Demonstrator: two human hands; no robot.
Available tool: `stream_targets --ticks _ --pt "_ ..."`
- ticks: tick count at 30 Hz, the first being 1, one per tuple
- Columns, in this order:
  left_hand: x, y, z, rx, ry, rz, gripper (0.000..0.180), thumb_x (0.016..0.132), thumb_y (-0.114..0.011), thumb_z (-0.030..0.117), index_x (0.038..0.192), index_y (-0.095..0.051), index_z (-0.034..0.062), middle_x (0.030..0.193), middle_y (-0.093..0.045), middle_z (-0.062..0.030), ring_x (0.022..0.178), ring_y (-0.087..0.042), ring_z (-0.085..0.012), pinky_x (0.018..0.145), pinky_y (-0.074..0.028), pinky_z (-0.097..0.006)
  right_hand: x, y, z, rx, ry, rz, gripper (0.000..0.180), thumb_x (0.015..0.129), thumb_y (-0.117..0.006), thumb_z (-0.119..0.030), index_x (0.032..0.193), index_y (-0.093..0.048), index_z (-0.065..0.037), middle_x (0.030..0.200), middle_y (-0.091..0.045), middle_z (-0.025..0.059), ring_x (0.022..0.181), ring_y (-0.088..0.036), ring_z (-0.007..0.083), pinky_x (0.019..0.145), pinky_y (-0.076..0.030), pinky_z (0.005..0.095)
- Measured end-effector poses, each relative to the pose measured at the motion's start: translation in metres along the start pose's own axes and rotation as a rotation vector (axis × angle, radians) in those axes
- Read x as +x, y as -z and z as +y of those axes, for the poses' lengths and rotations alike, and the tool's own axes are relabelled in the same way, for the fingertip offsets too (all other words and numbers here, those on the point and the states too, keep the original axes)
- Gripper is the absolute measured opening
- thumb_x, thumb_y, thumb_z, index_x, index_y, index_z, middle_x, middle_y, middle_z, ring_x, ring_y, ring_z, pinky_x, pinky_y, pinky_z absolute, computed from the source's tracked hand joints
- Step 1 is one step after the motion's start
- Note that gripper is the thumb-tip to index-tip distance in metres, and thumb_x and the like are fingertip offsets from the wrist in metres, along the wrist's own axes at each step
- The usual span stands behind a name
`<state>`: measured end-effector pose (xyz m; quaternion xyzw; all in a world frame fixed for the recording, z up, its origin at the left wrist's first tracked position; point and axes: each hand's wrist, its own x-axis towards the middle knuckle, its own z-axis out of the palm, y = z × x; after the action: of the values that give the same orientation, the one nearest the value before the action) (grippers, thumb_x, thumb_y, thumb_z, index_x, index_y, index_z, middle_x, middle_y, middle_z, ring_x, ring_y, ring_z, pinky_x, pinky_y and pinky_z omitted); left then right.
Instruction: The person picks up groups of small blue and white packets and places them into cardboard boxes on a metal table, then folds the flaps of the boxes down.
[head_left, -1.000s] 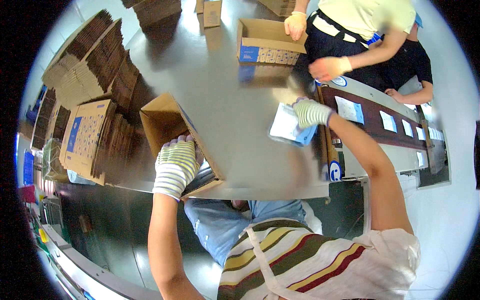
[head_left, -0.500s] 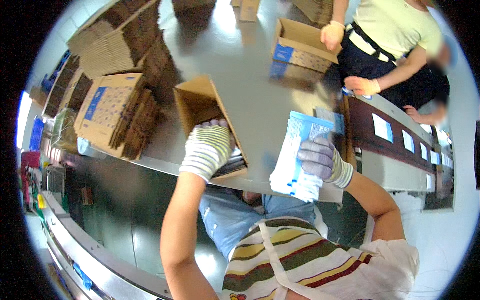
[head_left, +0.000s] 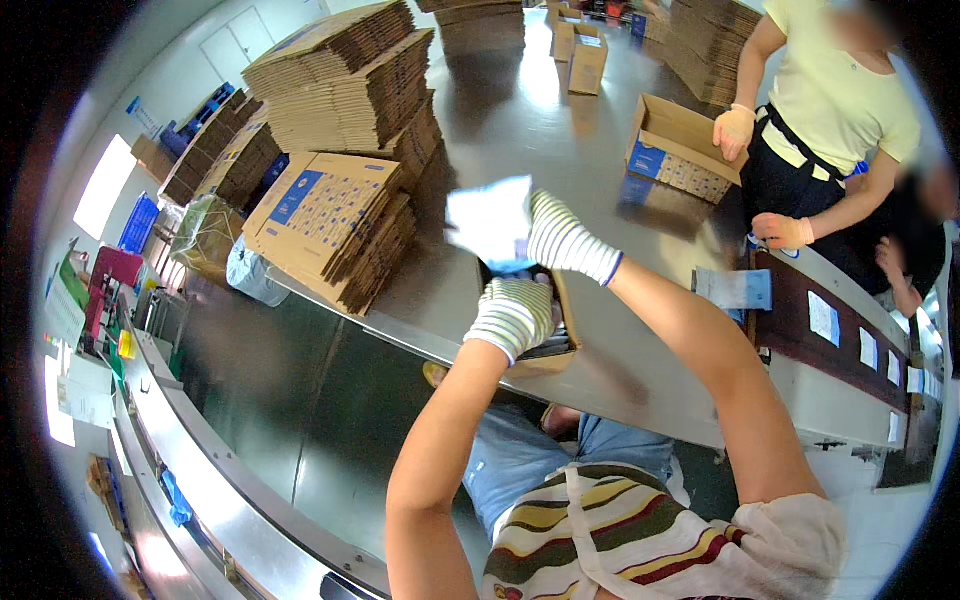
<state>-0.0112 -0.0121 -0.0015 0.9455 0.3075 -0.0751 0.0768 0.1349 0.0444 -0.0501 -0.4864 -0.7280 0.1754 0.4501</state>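
Observation:
My right hand (head_left: 572, 240), in a striped glove, is closed on a stack of white and light-blue packets (head_left: 487, 217). The stack is tilted above the far end of an open cardboard box (head_left: 563, 362) at the table's near edge. Reaching into that box is my left hand (head_left: 512, 318), in a matching glove, over the packets inside. Its fingers bend down at the tips, and their grip is hidden. At the right, another light-blue packet (head_left: 735, 288) lies at the end of a dark conveyor belt (head_left: 790, 308).
Flattened cartons (head_left: 325, 215) are piled left of my box, with taller stacks (head_left: 345, 90) behind. Across the table (head_left: 640, 330), a co-worker in orange gloves touches an open carton (head_left: 680, 150). Spaced packets (head_left: 824, 318) lie along the belt. Small upright boxes (head_left: 587, 60) stand far back.
My right hand has carried the packet stack leftward and away from me, from beside the box to above its far end. My left hand stays in the box. The view has shifted.

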Motion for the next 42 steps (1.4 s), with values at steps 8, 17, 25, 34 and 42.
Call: stream_targets --ticks 8,17,25,34,42 --pt "-0.008 -0.015 -0.009 0.008 -0.016 0.128 0.043 0.085 -0.048 0.034 0.106 -0.058 -0.0022 0.100 -0.063 -0.0243 0.085 -0.064 -0.0352 0.073 -0.051 -0.046 -0.014 0.051 -0.076 -0.449 -0.031 0.081 0.095 0.055 -0.084 -0.041 0.129 -0.039 -0.001 0.125 -0.049 0.0232 0.118 -0.046 0.0383 0.103 -0.035 0.0417" --pt "0.002 -0.030 0.005 0.101 -0.060 0.018 0.038 0.082 -0.054 0.031 0.103 -0.059 0.0005 0.100 -0.063 -0.0194 0.096 -0.061 -0.0324 0.082 -0.048 -0.043 -0.134 0.019 -0.155 -0.522 0.491 -0.337 0.045 0.076 -0.063 -0.037 0.111 -0.057 -0.011 0.094 -0.060 0.0124 0.083 -0.061 0.0270 0.070 -0.051 0.0402" --pt "-0.060 0.058 -0.030 -0.562 -0.346 0.612 0.025 0.084 -0.050 0.006 0.106 -0.059 0.0011 0.098 -0.062 -0.0203 0.092 -0.059 -0.0368 0.083 -0.047 -0.039 -0.098 -0.013 -0.108 -0.842 0.416 -0.189 0.028 0.081 -0.050 -0.020 0.105 -0.055 -0.006 0.102 -0.056 0.0138 0.099 -0.054 0.0317 0.085 -0.045 0.0452" --pt "-0.101 -0.016 -0.080 -0.236 -0.003 0.582 0.029 0.078 -0.056 0.005 0.108 -0.057 0.0065 0.109 -0.059 -0.0139 0.112 -0.051 -0.0354 0.096 -0.041 -0.044 0.000 0.016 -0.017 -1.194 -0.018 -0.415 0.073 0.077 -0.064 -0.044 0.136 -0.038 -0.008 0.146 -0.029 0.0154 0.136 -0.025 0.0311 0.111 -0.017 0.0489" --pt "-0.065 0.032 -0.160 0.309 0.199 0.653 0.045 0.077 -0.059 0.010 0.121 -0.049 0.0112 0.131 -0.042 -0.0119 0.129 -0.032 -0.0376 0.104 -0.031 -0.047 -0.152 -0.024 0.011 -0.775 -0.216 -0.180 0.055 0.085 -0.055 -0.039 0.126 -0.046 -0.004 0.133 -0.042 0.0177 0.127 -0.035 0.0336 0.108 -0.024 0.0483"
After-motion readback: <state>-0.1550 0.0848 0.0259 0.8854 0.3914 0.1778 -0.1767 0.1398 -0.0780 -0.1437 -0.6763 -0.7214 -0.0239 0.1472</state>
